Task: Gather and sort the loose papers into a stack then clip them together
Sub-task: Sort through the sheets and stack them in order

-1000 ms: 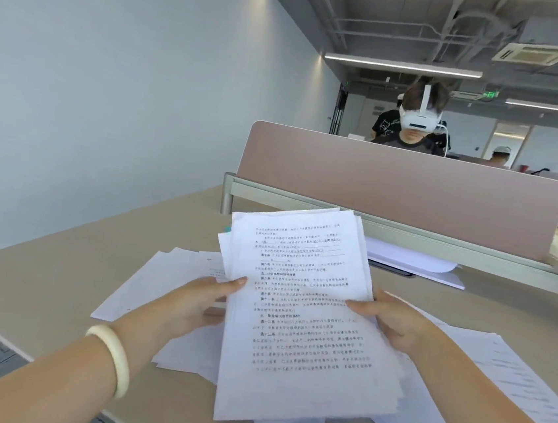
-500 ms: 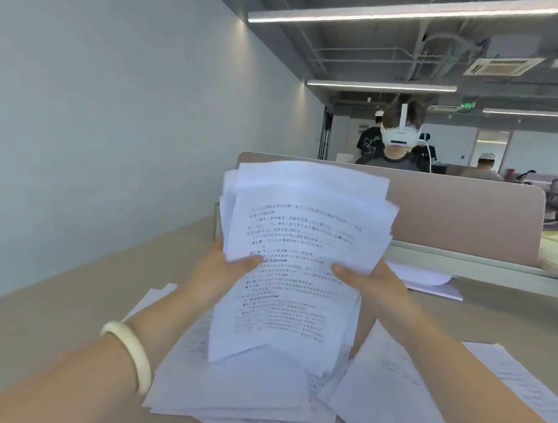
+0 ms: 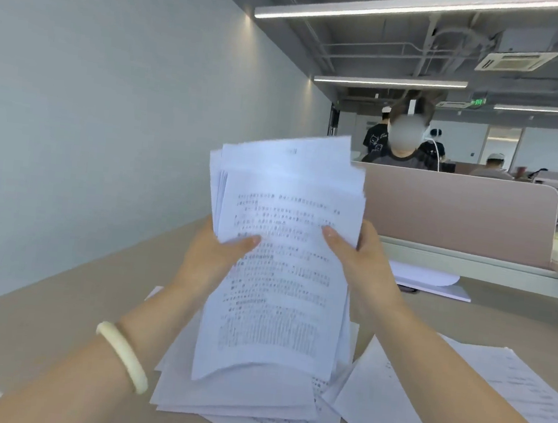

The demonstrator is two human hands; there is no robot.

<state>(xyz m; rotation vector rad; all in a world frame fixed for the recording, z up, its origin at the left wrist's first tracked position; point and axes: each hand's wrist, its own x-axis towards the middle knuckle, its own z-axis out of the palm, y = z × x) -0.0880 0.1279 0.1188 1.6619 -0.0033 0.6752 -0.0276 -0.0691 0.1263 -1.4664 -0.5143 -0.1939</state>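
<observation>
While under papers (image 3: 388, 398), beige desk (image 3: 53, 311), pale wall (image 3: 110, 97)

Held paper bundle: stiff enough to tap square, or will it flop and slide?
Probably floppy: the paper bundle, gripped mid-height by the left hand and right hand, curls at its bottom edge. Sheets likely slide against each other; the top edges sit staggered. Seems light: a thumb on each side pins the front.

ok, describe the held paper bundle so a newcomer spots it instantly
Start at the beige desk with the pink partition panel across its far side. Centre frame above it, the left hand and right hand grip an uneven bundle of white printed sheets by its side edges. Unlike the loose white sheets lying flat on the desk, it is held up.
</observation>
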